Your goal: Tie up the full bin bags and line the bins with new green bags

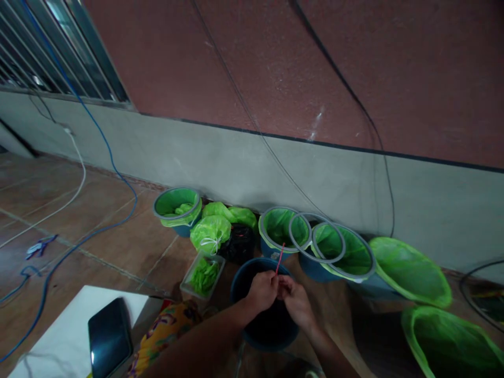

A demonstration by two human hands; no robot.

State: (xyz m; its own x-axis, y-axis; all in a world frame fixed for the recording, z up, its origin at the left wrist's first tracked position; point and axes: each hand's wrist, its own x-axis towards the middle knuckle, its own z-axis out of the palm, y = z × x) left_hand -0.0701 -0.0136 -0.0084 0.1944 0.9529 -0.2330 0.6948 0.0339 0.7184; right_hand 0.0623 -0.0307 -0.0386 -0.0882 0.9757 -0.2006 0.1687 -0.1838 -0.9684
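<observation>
Both hands meet above a dark blue bucket (271, 344) on the floor. A thin red strip (280, 258), like a cord or tie, stands up from between the fingers. My left hand (261, 291) is closed on its lower end. My right hand (298, 303) presses its curled fingers against the left ones at the same spot, closed on the strip too. The bucket's inside is dark, so I cannot make out what is in it. Left of the bucket, a clear plastic box (185, 287) holds folded bright green bags (205, 275).
Along the wall stand several buckets with green liners, among them one at the left (185, 230) and one at the right (411, 270). A tied green bag (210, 233) and a black bag (239, 244) sit between. A phone (110, 336) lies on a white surface (71, 336). A blue cable (88, 236) crosses the floor.
</observation>
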